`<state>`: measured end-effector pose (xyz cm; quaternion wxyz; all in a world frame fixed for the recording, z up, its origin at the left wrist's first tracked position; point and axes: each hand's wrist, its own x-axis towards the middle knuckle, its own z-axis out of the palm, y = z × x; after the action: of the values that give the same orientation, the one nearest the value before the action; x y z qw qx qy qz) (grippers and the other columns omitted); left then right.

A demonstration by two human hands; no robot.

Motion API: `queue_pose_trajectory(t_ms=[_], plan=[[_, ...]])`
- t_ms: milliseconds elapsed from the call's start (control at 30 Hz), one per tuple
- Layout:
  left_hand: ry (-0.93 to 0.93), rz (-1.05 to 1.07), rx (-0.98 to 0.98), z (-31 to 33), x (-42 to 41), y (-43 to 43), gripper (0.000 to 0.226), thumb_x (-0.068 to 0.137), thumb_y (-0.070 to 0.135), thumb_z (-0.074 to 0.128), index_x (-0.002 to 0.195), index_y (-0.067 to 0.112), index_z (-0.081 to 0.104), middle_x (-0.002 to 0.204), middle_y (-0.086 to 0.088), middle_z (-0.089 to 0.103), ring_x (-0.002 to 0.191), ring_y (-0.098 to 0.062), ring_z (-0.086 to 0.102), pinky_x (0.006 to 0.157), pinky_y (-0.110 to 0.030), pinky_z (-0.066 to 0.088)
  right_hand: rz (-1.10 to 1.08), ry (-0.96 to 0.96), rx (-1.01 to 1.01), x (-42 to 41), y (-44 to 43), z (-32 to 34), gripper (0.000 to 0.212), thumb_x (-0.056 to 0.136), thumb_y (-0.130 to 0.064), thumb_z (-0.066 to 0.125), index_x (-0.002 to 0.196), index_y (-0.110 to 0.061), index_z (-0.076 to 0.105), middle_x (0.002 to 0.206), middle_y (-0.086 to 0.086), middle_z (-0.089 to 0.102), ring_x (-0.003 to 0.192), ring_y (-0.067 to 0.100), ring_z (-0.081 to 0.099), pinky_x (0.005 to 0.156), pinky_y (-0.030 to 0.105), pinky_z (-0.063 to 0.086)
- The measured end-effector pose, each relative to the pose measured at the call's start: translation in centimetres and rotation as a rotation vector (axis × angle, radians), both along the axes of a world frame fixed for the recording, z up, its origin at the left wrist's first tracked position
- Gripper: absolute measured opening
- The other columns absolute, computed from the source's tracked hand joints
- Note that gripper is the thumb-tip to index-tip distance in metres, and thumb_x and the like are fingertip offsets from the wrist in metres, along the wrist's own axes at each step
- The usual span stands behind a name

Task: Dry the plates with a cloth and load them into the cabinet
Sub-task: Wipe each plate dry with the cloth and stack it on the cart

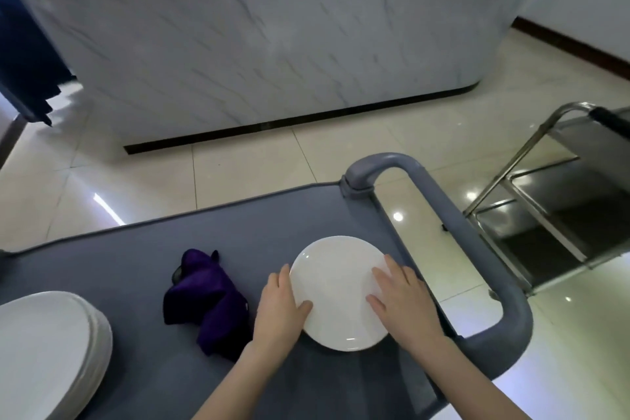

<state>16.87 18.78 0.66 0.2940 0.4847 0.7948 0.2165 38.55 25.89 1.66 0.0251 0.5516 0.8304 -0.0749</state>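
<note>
Since the left grip (279, 310) only pinches the left rim of the plate (337, 290), thumb over the face, while the right grip (402, 303) lies flat and uncurled on its right side, we judge that a wet rim could slip on lifting and strike the cart (272, 225). The plate lies between both grips. The cloth (208, 300) lies unheld just left of the left grip.

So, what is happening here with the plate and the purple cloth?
A person has both hands on one white plate on the grey cart. The left hand holds its rim with the thumb on top; the right hand lies flat on it. The purple cloth lies crumpled beside the plate, in no hand, so no wiping is happening now. A stack of plates stands further left on the cart.
</note>
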Motion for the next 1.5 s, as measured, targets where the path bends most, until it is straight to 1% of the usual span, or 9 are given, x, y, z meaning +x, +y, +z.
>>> queue_pose_trajectory(t_ms=[233, 400, 600, 833, 967, 1100, 1167, 1300, 1500], plan=[[-0.104, 0.13, -0.022, 0.2, -0.3, 0.2, 0.052, 0.08, 0.025, 0.073, 0.127, 0.022, 0.053, 0.107, 0.005, 0.046, 0.084, -0.008, 0.049, 0.061, -0.013, 0.031, -0.226, 0.356, -0.137, -0.3, 0.7, -0.7, 0.056, 0.086, -0.031, 0.069, 0.138, -0.019, 0.051, 0.141, -0.001, 0.043, 0.122, 0.02, 0.031, 0.104, 0.026, 0.03], [-0.237, 0.203, 0.02, 0.5, -0.5, -0.1, 0.052, 0.073, 0.018, 0.078, 0.12, 0.025, 0.057, 0.098, 0.002, 0.059, 0.084, -0.008, 0.057, 0.073, -0.027, 0.05, -0.276, 0.435, -0.146, -0.5, 0.7, -0.7, 0.055, 0.082, -0.023, 0.072, 0.135, -0.022, 0.056, 0.137, -0.003, 0.049, 0.113, 0.017, 0.032, 0.093, 0.023, 0.031], [-0.441, 0.214, 0.035, 1.4, -2.8, -1.3, 0.052, 0.074, 0.015, 0.08, 0.117, 0.032, 0.056, 0.092, 0.002, 0.065, 0.084, -0.01, 0.064, 0.065, -0.019, 0.052, -0.329, 0.731, -0.131, -0.6, 0.2, 1.2, 0.057, 0.079, -0.014, 0.076, 0.132, -0.026, 0.057, 0.124, -0.008, 0.061, 0.11, 0.02, 0.05, 0.086, 0.028, 0.039], [-0.843, 0.297, 0.123, 4.0, -8.3, -4.6, 0.052, 0.081, -0.001, 0.073, 0.121, 0.028, 0.055, 0.098, -0.004, 0.076, 0.089, -0.022, 0.074, 0.077, -0.037, 0.061, -0.388, 1.352, -0.681, -4.9, -1.3, 2.8, 0.063, 0.091, 0.0, 0.061, 0.123, -0.053, 0.051, 0.119, -0.029, 0.06, 0.115, 0.008, 0.055, 0.077, 0.027, 0.056], [-0.82, 0.336, 0.179, 4.8, -11.2, -6.4, 0.052, 0.084, -0.001, 0.069, 0.126, 0.027, 0.056, 0.102, -0.001, 0.076, 0.093, -0.018, 0.073, 0.077, -0.031, 0.059, -0.372, 1.394, -0.766, -8.4, -2.6, 2.5, 0.061, 0.093, 0.004, 0.054, 0.114, -0.053, 0.061, 0.115, -0.03, 0.065, 0.109, 0.007, 0.061, 0.07, 0.025, 0.059], [-0.791, 0.344, 0.219, 5.3, -13.4, -8.0, 0.052, 0.086, 0.002, 0.068, 0.128, 0.03, 0.056, 0.102, 0.005, 0.075, 0.093, -0.012, 0.072, 0.07, -0.022, 0.057, -0.478, 1.487, -0.906, -11.3, -3.2, 2.1, 0.043, 0.096, 0.003, 0.051, 0.129, -0.024, 0.061, 0.118, 0.0, 0.072, 0.103, 0.02, 0.071, 0.072, 0.032, 0.059], [-0.763, 0.343, 0.233, 5.4, -14.3, -8.5, 0.052, 0.086, 0.0, 0.067, 0.127, 0.028, 0.056, 0.101, 0.007, 0.075, 0.093, -0.011, 0.071, 0.068, -0.019, 0.056, -0.525, 1.466, -0.956, -12.0, -3.5, 2.1, 0.038, 0.098, -0.003, 0.053, 0.125, -0.03, 0.06, 0.11, 0.003, 0.075, 0.092, 0.025, 0.074, 0.066, 0.035, 0.059], [-0.732, 0.307, 0.224, 5.6, -15.7, -8.8, 0.05, 0.086, 0.005, 0.07, 0.128, 0.028, 0.057, 0.105, 0.005, 0.075, 0.097, -0.012, 0.071, 0.078, -0.025, 0.056, -0.481, 1.388, -1.008, -12.2, -3.8, 2.1, 0.036, 0.098, -0.014, 0.058, 0.118, -0.044, 0.058, 0.106, 0.0, 0.075, 0.083, 0.027, 0.075, 0.062, 0.038, 0.057], [-0.73, 0.159, 0.169, 6.1, -16.6, -7.8, 0.028, 0.094, 0.035, 0.061, 0.121, 0.041, 0.063, 0.107, 0.009, 0.074, 0.102, -0.01, 0.069, 0.09, -0.032, 0.053, -0.537, 1.406, -0.967, -11.5, -3.9, 2.3, 0.034, 0.091, -0.009, 0.064, 0.121, -0.025, 0.065, 0.112, 0.005, 0.074, 0.094, 0.029, 0.072, 0.069, 0.042, 0.06]])
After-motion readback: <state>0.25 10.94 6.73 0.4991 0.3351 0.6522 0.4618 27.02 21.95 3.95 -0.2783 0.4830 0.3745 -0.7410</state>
